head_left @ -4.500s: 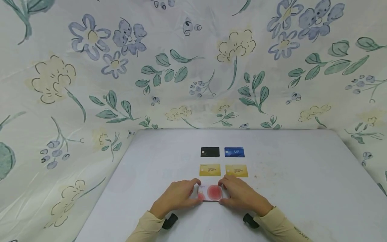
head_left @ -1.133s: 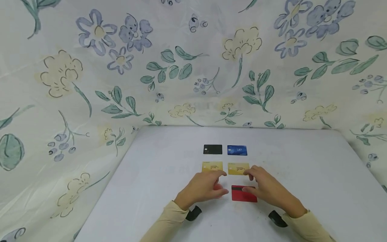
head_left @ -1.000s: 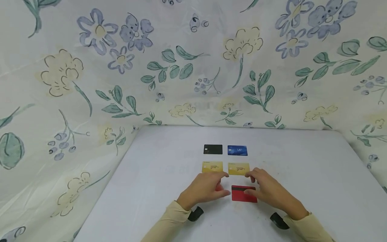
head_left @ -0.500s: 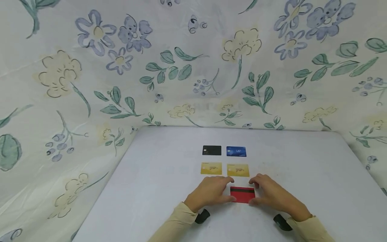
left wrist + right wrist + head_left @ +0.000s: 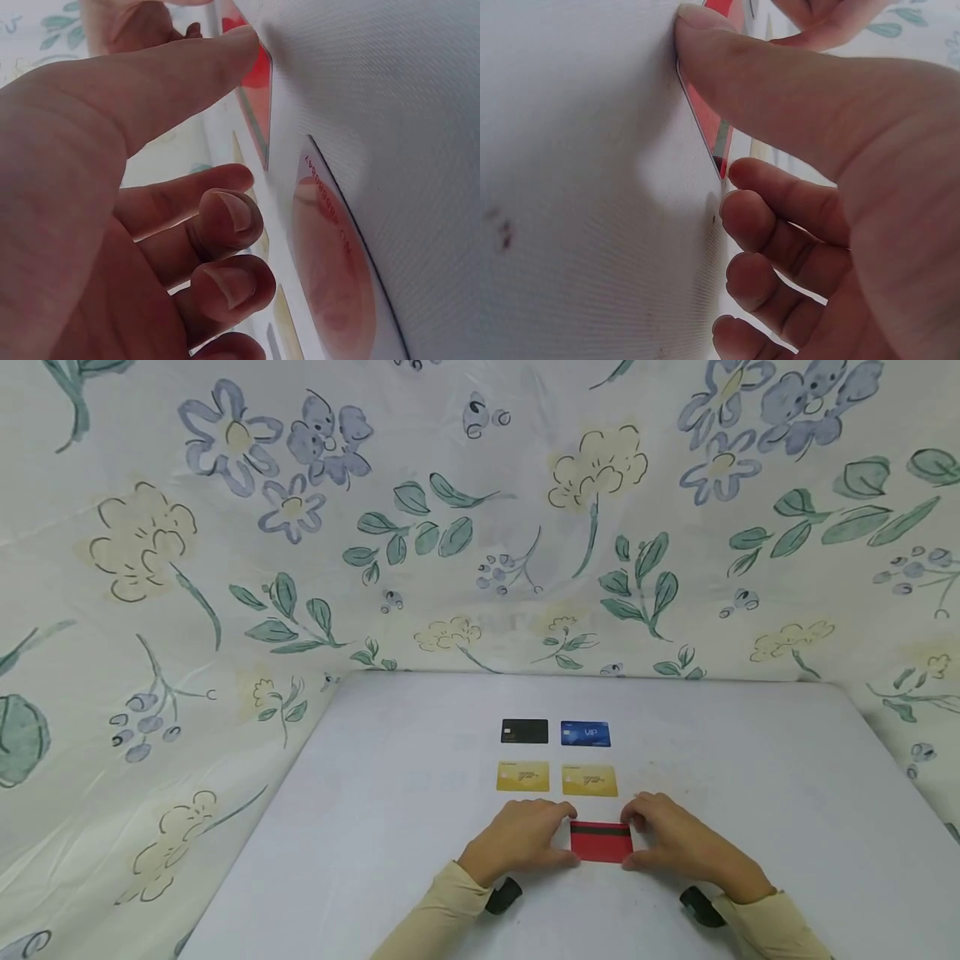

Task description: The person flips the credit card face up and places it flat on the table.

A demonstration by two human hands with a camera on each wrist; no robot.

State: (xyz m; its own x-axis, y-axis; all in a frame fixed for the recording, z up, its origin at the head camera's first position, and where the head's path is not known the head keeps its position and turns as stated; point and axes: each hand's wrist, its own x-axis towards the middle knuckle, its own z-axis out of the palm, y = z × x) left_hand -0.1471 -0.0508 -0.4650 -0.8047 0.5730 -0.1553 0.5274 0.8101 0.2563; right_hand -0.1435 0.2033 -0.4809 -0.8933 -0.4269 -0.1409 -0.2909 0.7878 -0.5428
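Both hands closed in: left hand [image 5: 517,843] and right hand [image 5: 678,843] now pinch the red card [image 5: 601,842].

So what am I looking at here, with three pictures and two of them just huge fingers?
No machine here: a person wears three cameras. The wide picture comes from the head, looking down at a white table walled by flowered cloth. The other two come from the wrists, hence the huge fingers. The left hand and right hand each pinch an end of a red plastic card with a black stripe; that grip shows close up from both wrists. The left wrist view also shows a white card with a red circle lying flat by that hand. Beyond lie two gold cards, a black card and a blue card.
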